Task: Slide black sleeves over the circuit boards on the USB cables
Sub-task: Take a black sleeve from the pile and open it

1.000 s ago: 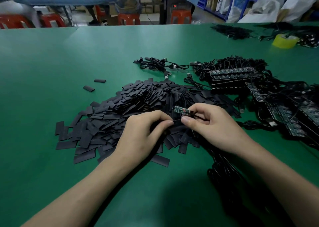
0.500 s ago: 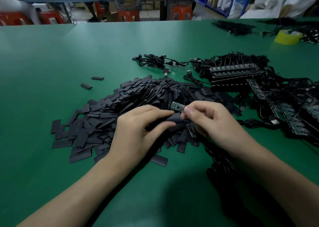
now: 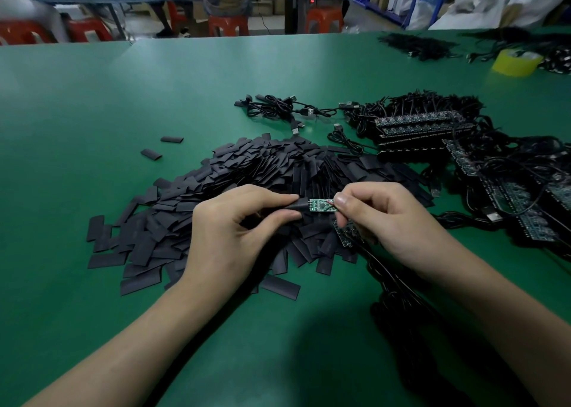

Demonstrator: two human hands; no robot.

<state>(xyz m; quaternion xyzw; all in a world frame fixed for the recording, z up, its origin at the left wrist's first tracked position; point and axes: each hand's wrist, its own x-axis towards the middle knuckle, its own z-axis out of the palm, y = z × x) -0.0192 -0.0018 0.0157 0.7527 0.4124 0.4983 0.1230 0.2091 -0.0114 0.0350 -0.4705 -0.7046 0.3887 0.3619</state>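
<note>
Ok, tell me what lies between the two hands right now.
In the head view, a green circuit board spans the gap: the left hand pinches a black sleeve at its left end, the right hand pinches its right end.

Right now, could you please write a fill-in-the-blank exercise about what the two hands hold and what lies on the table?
1. The left hand pinches a sleeve whose colour is ____.
2. The right hand holds a ____ circuit board by its wired end.
3. The roll of tape at the far right of the table is ____.
Missing words: black, green, yellow.
</note>
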